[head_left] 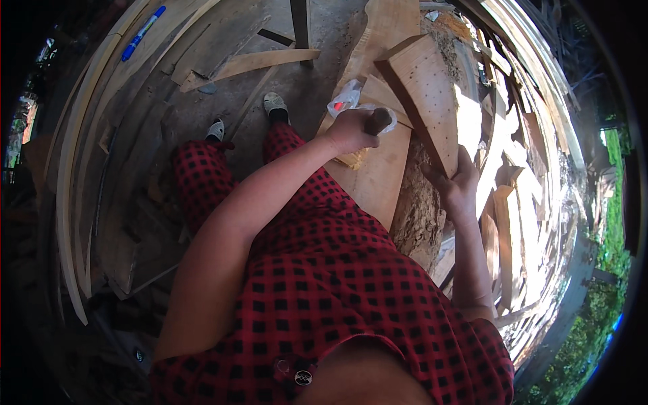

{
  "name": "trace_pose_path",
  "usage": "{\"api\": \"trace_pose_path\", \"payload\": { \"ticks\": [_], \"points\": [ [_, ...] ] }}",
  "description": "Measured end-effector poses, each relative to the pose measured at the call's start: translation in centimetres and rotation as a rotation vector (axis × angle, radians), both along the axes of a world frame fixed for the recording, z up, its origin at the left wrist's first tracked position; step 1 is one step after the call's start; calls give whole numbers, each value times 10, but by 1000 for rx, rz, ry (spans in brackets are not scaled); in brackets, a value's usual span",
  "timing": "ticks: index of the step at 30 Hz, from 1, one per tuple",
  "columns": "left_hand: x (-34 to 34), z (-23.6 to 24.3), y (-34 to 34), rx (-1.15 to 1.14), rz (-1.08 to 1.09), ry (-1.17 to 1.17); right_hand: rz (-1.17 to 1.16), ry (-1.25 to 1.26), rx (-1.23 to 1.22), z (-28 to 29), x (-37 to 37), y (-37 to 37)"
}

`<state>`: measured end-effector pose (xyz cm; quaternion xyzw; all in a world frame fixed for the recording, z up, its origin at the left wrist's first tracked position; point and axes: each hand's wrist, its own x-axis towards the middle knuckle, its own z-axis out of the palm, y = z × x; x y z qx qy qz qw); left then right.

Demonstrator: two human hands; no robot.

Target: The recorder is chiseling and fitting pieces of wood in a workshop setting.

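My left hand (352,131) is closed around a thick, dark brown handle (378,120) whose rounded end sticks out past the fingers. What the handle belongs to is hidden. Right beside that fist lies a clear plastic bag (346,96) with something red in it. Under the fist a yellowish piece (352,159) shows, too covered to name. My right hand (460,185) grips the lower end of a thick wooden board (432,94), its thumb on the near edge. Small dark spots dot the board's pale face, and its dark edge faces left.
A long plank (378,182) lies beneath my hands, beside a rough, bark-covered log (418,219). Stacked wood strips (506,216) fill the right side. On the left, a blue marker (143,33) rests on more boards. A curved wood offcut (250,64) lies ahead near my feet.
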<state>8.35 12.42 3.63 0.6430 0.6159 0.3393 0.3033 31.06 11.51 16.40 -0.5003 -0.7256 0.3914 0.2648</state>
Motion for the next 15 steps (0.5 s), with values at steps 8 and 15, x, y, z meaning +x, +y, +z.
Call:
{"api": "trace_pose_path", "payload": {
  "ticks": [8, 15],
  "points": [
    [2, -24, 13, 291, 19, -20, 189, -323, 12, -44, 14, 14],
    [5, -9, 7, 73, -35, -52, 1, 221, 7, -31, 5, 0]
  ]
}}
